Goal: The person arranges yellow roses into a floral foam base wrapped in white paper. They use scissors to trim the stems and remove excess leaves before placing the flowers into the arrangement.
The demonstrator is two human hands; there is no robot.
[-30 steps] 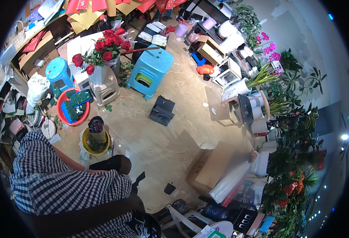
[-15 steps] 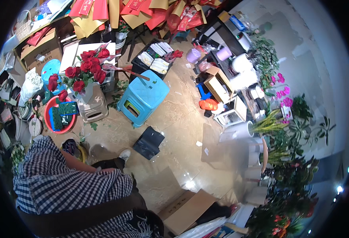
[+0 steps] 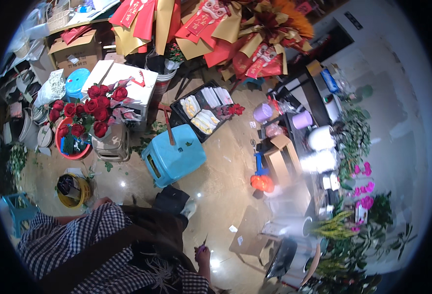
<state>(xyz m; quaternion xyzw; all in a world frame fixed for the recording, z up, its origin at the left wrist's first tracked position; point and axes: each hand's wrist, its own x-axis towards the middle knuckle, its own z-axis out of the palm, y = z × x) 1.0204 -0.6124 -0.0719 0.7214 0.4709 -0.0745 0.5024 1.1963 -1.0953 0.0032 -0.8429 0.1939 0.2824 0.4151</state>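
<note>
The biggest thing before me is the heap of red and gold paper wrappings (image 3: 211,29) piled along the far side of the tan floor (image 3: 226,181). Nearer stands a white box (image 3: 127,81) and, against it, a bunch of red roses (image 3: 91,108) rising from a pale bucket (image 3: 112,144). Beside that is a blue plastic stool (image 3: 174,159) with a thin brown stick lying across its top, and behind it a black tray (image 3: 203,110) of wrapped white and yellow bundles. A red basin (image 3: 71,142) and a yellow pail (image 3: 73,190) sit to my left. My left hand (image 3: 101,202) rests near the yellow pail; I cannot tell how its fingers lie. My right hand (image 3: 202,255), low by my checked sleeve, pinches a small dark stem (image 3: 204,241) pointing upward.
</note>
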